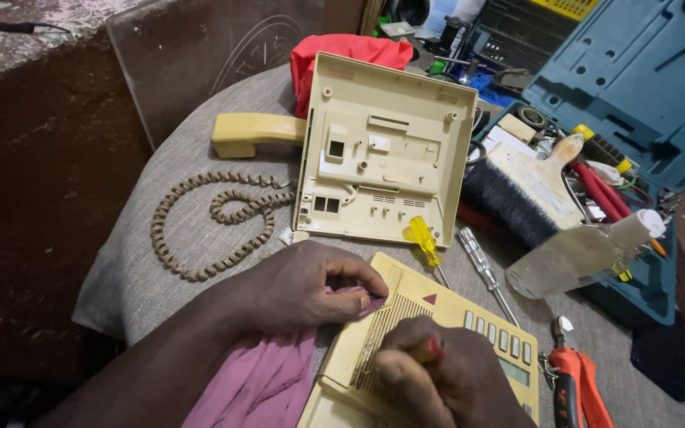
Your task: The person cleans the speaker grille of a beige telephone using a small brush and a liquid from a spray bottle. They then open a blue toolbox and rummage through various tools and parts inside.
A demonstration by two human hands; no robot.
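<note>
Head view: left hand (303, 289) pinches a purple cloth (259, 380) against the speaker grille of the cream telephone top cover (430, 333); right hand (445, 380) is closed on a small tool there. Best with light strokes along the slots. Beyond the cover: one back shell (382, 150), one handset (251, 131), two screwdrivers (426, 242)
</note>
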